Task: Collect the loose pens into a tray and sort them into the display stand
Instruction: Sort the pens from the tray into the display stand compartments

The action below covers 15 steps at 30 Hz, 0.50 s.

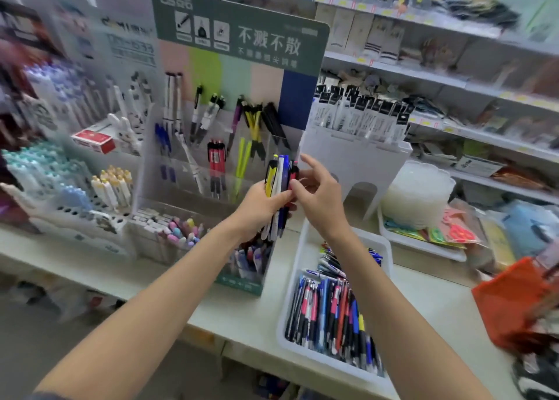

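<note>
Item one: my left hand [261, 207], raised in front of the display stand [239, 33]; fingers curled round the lower half of a bundle of pens [279, 177]; the bundle held upright, clips uppermost, so that each colour showed at the top and could be read against the pockets behind.

Item two: the bundle itself; a yellow-and-black pen at the left, white and blue barrels in the middle, a dark pen with a red tip at the right edge; mixed, hence not fit to drop in as one lot.

Item three: my right hand [320, 198], set against the bundle's right side; thumb touching the outermost dark pen, forefinger reaching up beside its top, other fingers loosely spread; whether the pinch had closed I cannot tell, the frame being blurred there.

Item four: white tray [292, 281] on the counter [242, 316], just right of the stand's foot; loose pens [332, 315] heaped in it, blue, black, red and pink; kept close to spare reaching; collecting looked done, sorting hardly begun.

Item five: the stand's clear pockets; yellow pens [242, 163] and red pens [216, 157] in separate pockets; the likely next move was to draw one pen clear and match its pocket; the risk, a slackened left grip spilling the rest.
</note>
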### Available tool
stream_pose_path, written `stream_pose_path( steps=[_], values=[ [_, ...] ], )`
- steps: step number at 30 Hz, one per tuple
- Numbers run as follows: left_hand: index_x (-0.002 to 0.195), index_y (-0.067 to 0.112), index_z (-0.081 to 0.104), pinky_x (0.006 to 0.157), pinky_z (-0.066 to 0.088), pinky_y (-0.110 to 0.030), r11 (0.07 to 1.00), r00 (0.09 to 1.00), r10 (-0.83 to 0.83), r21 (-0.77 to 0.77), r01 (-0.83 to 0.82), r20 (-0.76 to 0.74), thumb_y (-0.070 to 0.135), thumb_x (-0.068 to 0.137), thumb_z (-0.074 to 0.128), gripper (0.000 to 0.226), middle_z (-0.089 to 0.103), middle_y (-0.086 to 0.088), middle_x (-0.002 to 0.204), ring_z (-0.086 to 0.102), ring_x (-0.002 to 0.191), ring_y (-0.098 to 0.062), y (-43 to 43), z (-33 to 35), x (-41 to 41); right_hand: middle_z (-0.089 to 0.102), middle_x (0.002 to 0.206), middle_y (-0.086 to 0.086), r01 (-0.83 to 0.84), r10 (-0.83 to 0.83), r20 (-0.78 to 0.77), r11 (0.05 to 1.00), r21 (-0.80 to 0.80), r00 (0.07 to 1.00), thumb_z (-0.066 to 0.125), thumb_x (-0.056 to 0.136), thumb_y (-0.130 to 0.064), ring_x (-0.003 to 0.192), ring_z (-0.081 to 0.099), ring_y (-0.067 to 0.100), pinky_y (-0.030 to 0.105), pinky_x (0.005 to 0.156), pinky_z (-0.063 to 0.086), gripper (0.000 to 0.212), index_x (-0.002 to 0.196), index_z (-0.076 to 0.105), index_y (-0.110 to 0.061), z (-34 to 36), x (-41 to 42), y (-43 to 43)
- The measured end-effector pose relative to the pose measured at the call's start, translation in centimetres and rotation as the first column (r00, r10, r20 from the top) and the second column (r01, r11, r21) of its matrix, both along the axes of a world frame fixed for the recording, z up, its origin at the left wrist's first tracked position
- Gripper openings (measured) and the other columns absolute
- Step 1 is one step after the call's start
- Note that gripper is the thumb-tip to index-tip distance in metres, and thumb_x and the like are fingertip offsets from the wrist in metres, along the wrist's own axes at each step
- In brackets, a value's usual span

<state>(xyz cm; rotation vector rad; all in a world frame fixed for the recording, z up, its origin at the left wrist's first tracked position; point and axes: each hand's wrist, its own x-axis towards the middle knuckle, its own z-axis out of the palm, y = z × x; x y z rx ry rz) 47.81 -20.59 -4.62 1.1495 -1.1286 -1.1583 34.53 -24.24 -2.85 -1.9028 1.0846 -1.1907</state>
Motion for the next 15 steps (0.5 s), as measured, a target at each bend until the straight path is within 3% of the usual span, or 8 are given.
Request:
stream_pose_path(
  steps=[2,4,9,12,15],
  values=[
    [0.117,0.009,0.067,0.079,0.058,-0.029,1.000,0.999,0.020,0.003,-0.020,0.041,0.023,0.096,0.065,0.026,0.076,-0.006,0.100,0.073,0.091,-0.017,-0.2,0.5,3.5,0.069,0.099,-0.002,0.009,-0.009,-0.015,0.999,-0.031,1.000,0.064,0.091,-0.009,0.092,0.067,0.012,0.034,0.087,0.057,0.046,0.135,0.055,-0.019,0.7,3.4,-0.6],
    [0.110,0.012,0.069,0.076,0.059,-0.026,0.997,0.996,0.074,0.006,-0.075,0.049,0.022,0.096,0.065,0.017,0.076,-0.003,0.095,0.073,0.089,-0.015,-0.8,0.8,7.4,0.069,0.098,-0.003,0.049,-0.047,0.028,0.995,-0.084,0.998,0.065,0.091,-0.009,0.092,0.067,0.012,0.037,0.088,0.056,0.040,0.130,0.059,-0.017,1.5,6.9,-1.1],
    [0.098,0.010,0.068,0.075,0.061,-0.035,0.982,0.983,0.184,0.054,-0.183,0.000,0.016,0.098,0.060,0.010,0.077,-0.007,0.091,0.074,0.088,-0.022,-1.8,-0.1,16.9,0.068,0.095,0.001,0.333,-0.255,0.342,0.923,-0.191,0.904,0.065,0.091,-0.007,0.088,0.066,0.012,0.033,0.084,0.057,0.033,0.123,0.058,-0.014,3.8,13.0,-3.0],
    [0.105,0.006,0.065,0.065,0.058,-0.026,0.982,0.985,0.173,0.072,-0.174,0.019,0.015,0.100,0.057,0.014,0.075,-0.006,0.095,0.074,0.083,-0.015,-2.2,-0.4,20.9,0.068,0.102,0.004,0.390,-0.321,0.248,0.864,-0.317,0.914,0.065,0.090,-0.004,0.092,0.064,0.013,0.024,0.087,0.052,0.035,0.124,0.058,-0.009,3.3,15.9,-3.8],
    [0.116,-0.004,0.061,0.062,0.055,-0.021,0.989,0.990,0.128,0.066,-0.131,0.052,0.016,0.100,0.056,0.026,0.075,-0.006,0.096,0.073,0.078,-0.012,-2.5,-0.2,22.8,0.064,0.123,0.008,0.319,-0.335,0.032,0.859,-0.401,0.942,0.065,0.091,-0.004,0.116,0.058,0.016,0.021,0.104,0.043,0.039,0.129,0.057,-0.005,1.0,18.3,-4.3]
  ],
)
